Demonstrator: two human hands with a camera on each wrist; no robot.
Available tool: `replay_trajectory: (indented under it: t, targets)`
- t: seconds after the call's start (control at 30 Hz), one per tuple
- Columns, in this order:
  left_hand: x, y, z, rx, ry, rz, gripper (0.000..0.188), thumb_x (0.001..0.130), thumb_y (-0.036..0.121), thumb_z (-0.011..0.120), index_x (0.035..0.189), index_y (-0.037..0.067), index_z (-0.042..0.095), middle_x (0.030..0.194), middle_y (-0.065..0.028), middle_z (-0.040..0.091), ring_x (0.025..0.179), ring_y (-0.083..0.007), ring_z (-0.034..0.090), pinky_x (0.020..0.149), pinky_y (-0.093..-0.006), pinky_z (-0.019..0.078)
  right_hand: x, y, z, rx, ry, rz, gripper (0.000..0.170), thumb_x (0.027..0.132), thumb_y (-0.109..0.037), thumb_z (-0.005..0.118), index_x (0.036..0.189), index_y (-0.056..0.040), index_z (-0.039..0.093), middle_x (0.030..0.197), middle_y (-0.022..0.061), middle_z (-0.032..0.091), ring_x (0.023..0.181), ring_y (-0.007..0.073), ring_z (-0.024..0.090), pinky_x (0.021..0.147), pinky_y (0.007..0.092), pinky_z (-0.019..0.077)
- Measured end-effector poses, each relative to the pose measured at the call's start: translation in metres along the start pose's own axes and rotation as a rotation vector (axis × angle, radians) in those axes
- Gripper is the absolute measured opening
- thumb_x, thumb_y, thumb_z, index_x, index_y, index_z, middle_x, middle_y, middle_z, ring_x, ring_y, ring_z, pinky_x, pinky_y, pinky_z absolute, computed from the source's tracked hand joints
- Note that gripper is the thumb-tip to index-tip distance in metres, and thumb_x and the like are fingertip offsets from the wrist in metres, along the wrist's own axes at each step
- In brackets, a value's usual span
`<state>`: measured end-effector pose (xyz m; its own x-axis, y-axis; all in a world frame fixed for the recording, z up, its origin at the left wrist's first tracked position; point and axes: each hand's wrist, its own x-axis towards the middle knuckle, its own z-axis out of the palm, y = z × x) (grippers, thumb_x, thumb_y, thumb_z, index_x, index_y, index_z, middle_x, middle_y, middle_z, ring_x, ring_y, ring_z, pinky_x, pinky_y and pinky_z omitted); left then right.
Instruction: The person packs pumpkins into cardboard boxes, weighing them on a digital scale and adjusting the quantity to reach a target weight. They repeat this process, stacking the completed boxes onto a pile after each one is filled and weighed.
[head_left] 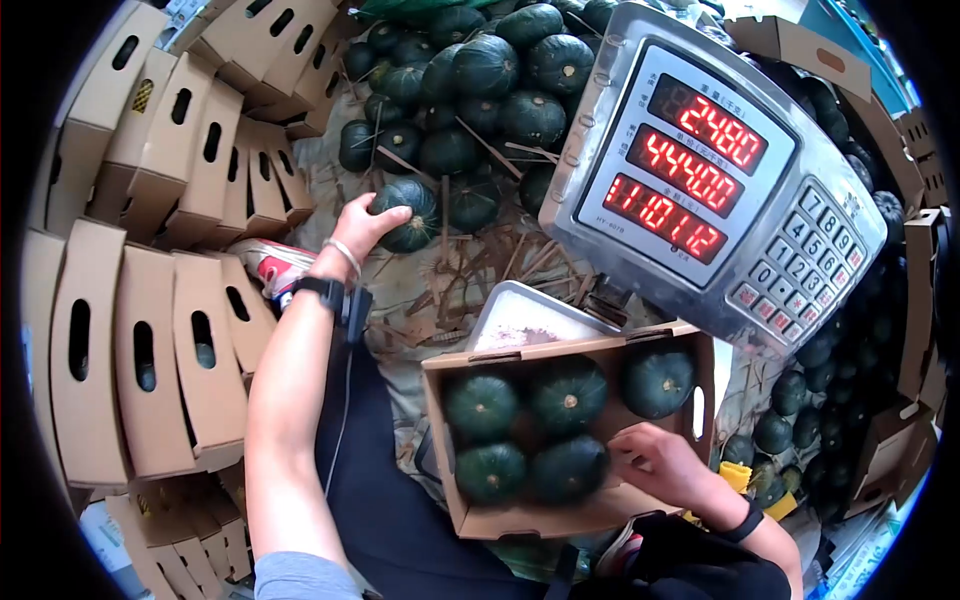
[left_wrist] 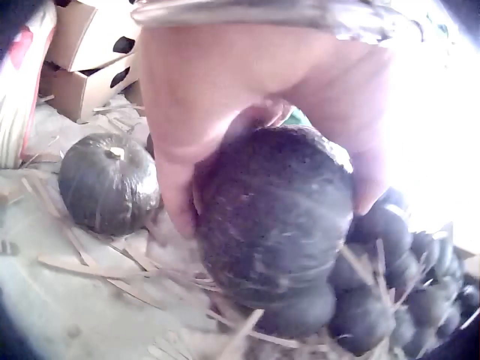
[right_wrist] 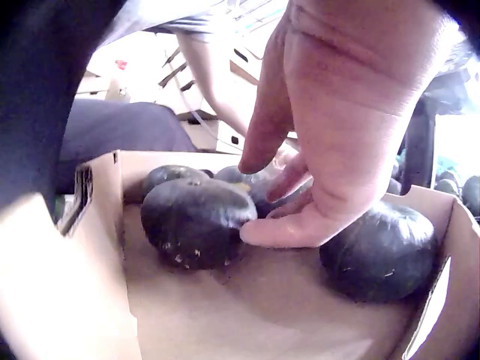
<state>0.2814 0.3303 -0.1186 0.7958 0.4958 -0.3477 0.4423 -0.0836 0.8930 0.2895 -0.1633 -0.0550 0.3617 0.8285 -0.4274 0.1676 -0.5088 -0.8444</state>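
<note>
My left hand [head_left: 360,228] grips a dark green kabocha squash [head_left: 411,226] at the front of a pile. In the left wrist view, thumb and fingers wrap both sides of this squash [left_wrist: 277,210]. Over an open cardboard box [head_left: 540,524] is my right hand [head_left: 662,462], holding nothing, its fingers loosely bent. Several squashes sit in the box, among them one at the back right [head_left: 657,382]. The right wrist view has a fingertip right at the side of the nearest squash [right_wrist: 196,225].
A digital scale display [head_left: 690,170] with red digits stands beyond the box, its metal pan [head_left: 535,318] partly under it. Cardboard boxes [head_left: 95,350] are stacked along the left. More squashes [head_left: 485,68] lie piled ahead and at right. Dry straw-like strips [head_left: 450,275] litter the ground.
</note>
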Motion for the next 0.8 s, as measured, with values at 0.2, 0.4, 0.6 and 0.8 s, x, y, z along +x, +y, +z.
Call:
replay_trajectory:
  t: [0.2,0.4,0.6,0.8]
  targets:
    - [-0.163,0.078,0.048,-0.632,-0.326,-0.048,0.055,0.083,0.027,0.063,0.127,0.0,0.043,0.117,-0.0108,0.057,0.105,-0.0199,0.059,0.091,-0.0375,0.0495,-0.049,-0.017,-0.025,0.048,0.215,0.014,0.032,0.08,-0.012,0.067,0.109,-0.0017,0.059,0.099,0.013,0.06,0.083,0.0248,0.063,0.072,0.0312,0.0534]
    - [-0.274,0.091,0.2,0.212,-0.269,0.189,0.067,0.066,0.028,0.08,0.12,0.004,0.048,0.105,-0.0139,0.06,0.097,-0.0244,0.06,0.087,-0.0354,0.0481,-0.127,0.009,-0.023,0.095,0.567,0.027,0.026,0.084,-0.01,0.064,0.107,0.0006,0.059,0.093,0.0119,0.061,0.084,0.0197,0.063,0.074,0.0296,0.0515]
    - [-0.313,0.023,0.325,0.831,-0.059,0.551,0.054,0.072,0.039,0.07,0.112,0.006,0.056,0.106,-0.0167,0.056,0.111,-0.0341,0.047,0.099,-0.0493,0.0318,-0.198,0.046,-0.011,0.152,0.758,0.137,0.026,0.083,-0.007,0.065,0.108,-0.0007,0.06,0.1,0.01,0.062,0.088,0.0171,0.062,0.076,0.0282,0.0514]
    - [-0.332,0.046,0.237,0.806,0.151,0.587,0.031,0.079,0.019,0.065,0.106,0.005,0.062,0.117,-0.016,0.052,0.115,-0.0368,0.044,0.099,-0.0463,0.0346,-0.242,0.092,-0.007,0.336,0.906,0.241,0.027,0.085,-0.005,0.063,0.111,0.0006,0.06,0.102,0.0075,0.063,0.091,0.015,0.062,0.078,0.027,0.05]
